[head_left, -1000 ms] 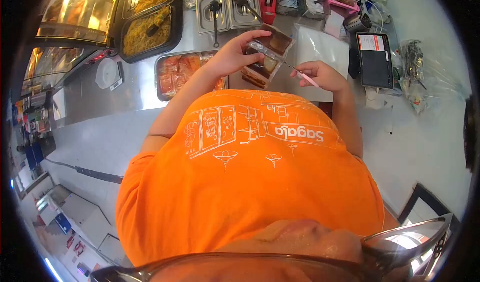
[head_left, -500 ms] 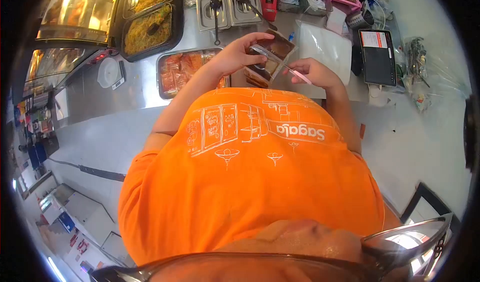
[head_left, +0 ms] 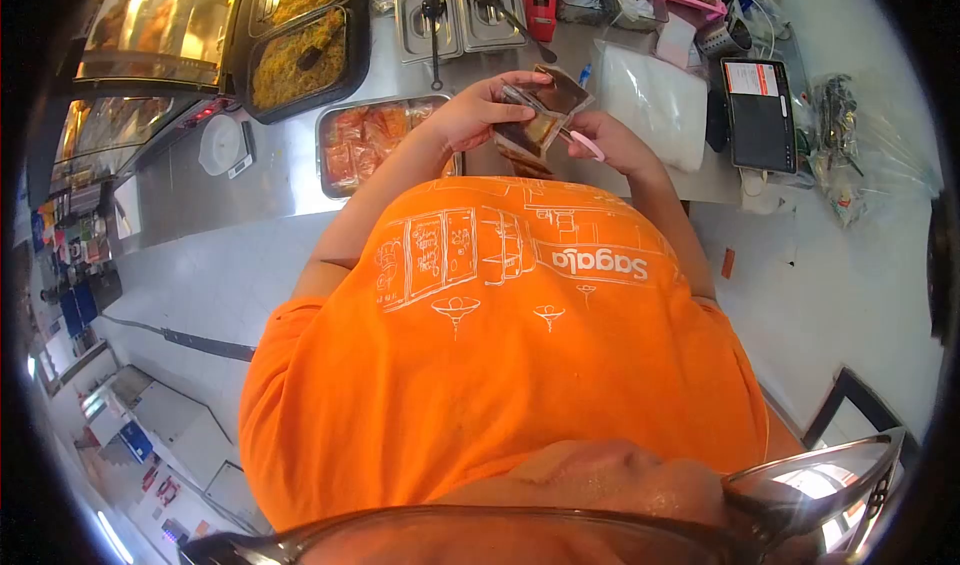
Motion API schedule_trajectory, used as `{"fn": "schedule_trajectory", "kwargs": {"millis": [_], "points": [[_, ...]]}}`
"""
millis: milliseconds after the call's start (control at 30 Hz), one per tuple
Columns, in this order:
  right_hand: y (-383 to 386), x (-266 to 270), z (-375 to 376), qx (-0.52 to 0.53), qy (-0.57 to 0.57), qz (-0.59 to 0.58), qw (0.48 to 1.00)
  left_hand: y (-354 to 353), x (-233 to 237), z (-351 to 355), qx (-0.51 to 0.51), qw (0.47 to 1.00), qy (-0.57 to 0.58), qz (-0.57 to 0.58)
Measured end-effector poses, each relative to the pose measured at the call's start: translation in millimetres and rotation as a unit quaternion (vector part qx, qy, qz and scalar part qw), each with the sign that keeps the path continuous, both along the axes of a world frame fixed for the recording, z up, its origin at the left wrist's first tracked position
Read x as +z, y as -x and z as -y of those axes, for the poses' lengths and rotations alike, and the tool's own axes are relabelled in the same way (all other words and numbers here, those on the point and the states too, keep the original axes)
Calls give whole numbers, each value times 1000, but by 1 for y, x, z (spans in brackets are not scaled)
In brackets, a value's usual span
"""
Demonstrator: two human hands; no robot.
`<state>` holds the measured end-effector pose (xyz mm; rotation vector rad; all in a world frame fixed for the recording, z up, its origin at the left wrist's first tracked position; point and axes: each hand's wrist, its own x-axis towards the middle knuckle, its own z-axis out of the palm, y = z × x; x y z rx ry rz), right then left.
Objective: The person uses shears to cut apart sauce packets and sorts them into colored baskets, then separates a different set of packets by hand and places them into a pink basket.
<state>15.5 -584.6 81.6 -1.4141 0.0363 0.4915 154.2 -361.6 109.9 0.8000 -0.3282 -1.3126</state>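
Note:
Up over the counter, my left hand point(head_left: 495, 110) pinches a strip of clear plastic sachets point(head_left: 545, 130) filled with something dark brown. The strip is folded, and its lower sachets hang below my fingers. My right hand point(head_left: 612, 143) is closed round pink-handled scissors point(head_left: 587, 146). The scissors point left into the sachets, right at the seam between two of them; the blades are mostly hidden there. Left of the strip, beneath my left forearm, lies a metal tray point(head_left: 322, 155) of packed reddish-orange portions point(head_left: 362, 140).
Black trays point(head_left: 357, 65) of yellow food stand at the back left, beside a lit display case point(head_left: 150, 30). Two steel containers point(head_left: 428, 40) with black ladles are behind my hands. A tablet point(head_left: 760, 120), clear plastic bags point(head_left: 650, 105) and a red tape dispenser point(head_left: 541, 10) are to the right.
My right hand has moved left and closer to the sachets, bringing the scissors farther in; their pink handle has turned and drawn nearer. My left hand still pinches the strip in nearly the same place.

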Motion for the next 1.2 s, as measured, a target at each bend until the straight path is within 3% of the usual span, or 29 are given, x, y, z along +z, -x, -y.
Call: {"fn": "schedule_trajectory", "kwargs": {"millis": [133,233,333,433,533,700,833,900,1000,1100,1200], "points": [[-4,2,-4,6,27,9,1000,-3,3,0,-7,1000,-13,17],[-8,-2,-22,-89,-77,73,990,-2,1,5,-54,998,-28,23],[-13,1,-30,-119,-51,103,986,-2,-14,11,-43,998,-14,53],[-10,-16,-5,-46,32,-24,998,-1,-17,16,23,997,-5,78],[5,-15,-19,-134,21,111,984,-4,-18,17,100,992,-71,36],[3,-17,-47,-333,9,79,939,-5,-35,26,210,971,-94,-63],[-6,-16,-42,-425,-117,68,895,23,-23,24,206,973,-81,-68],[-8,-15,-41,-449,-185,74,871,30,-32,20,152,987,-42,-18],[2,20,-31,-378,-15,31,925,32,-26,18,143,986,-13,84],[21,36,10,-178,170,91,965,21,2,7,152,967,-32,203],[43,57,48,-41,169,25,985,12,18,-5,128,959,-37,249]]}}
